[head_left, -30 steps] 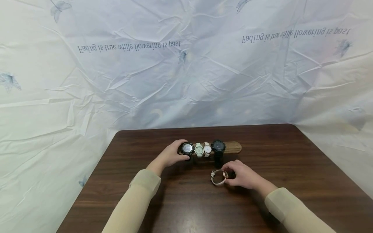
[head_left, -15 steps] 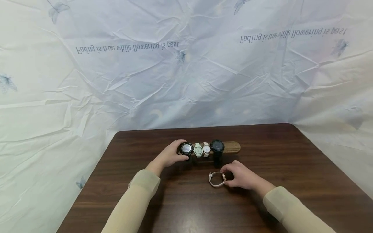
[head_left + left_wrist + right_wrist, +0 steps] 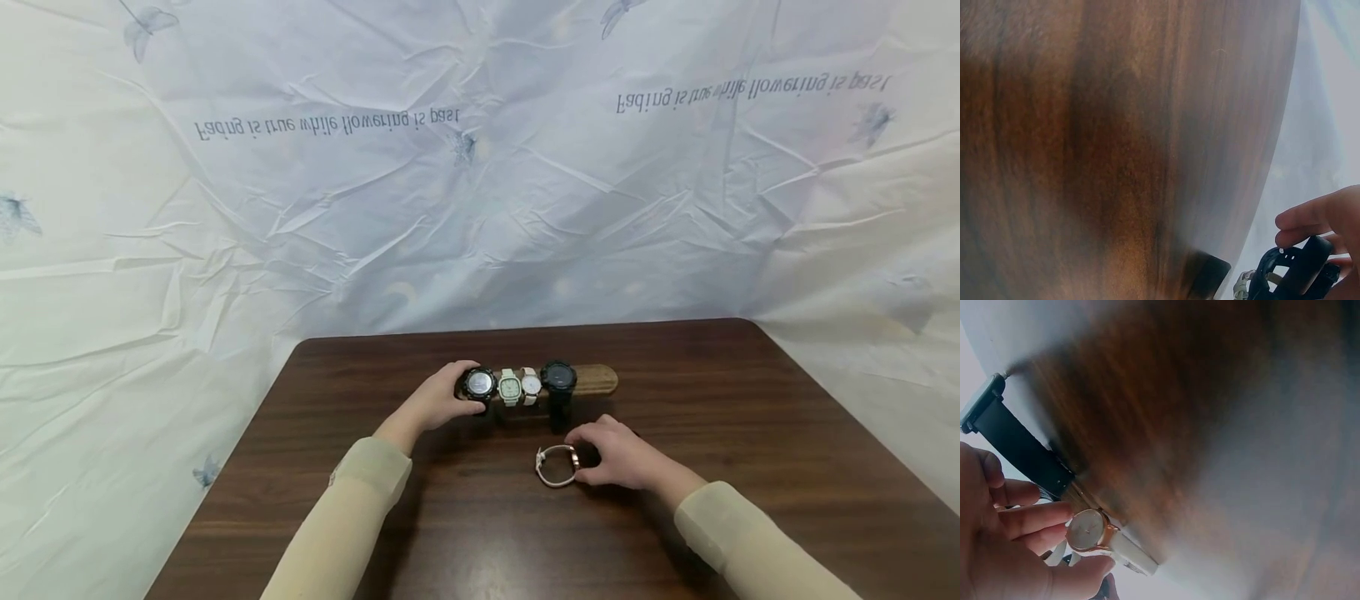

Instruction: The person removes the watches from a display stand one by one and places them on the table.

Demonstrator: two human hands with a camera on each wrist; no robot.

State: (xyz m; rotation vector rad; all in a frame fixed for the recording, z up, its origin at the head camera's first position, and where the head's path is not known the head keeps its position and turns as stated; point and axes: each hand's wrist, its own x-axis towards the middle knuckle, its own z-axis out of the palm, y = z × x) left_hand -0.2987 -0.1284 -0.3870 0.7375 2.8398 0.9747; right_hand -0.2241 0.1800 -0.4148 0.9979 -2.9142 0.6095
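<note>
Crinkled pale sheeting (image 3: 480, 208) hangs behind a dark wooden table (image 3: 750, 467). Across it lies a wooden bar (image 3: 596, 379) strung with watches. At its near end the left hand (image 3: 438, 402) curls its fingers around a black watch (image 3: 478, 383) — green and white ones just beyond its fingertips. The right hand (image 3: 618, 454) pinches a rose-gold watch (image 3: 558, 464) on the tabletop, its white strap looping away from the fingertips.

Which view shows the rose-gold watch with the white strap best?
Right wrist: the rose-gold watch fills the frame's lower left, pinched by the right hand. Head view shows it small on the table; left wrist misses it.
</note>
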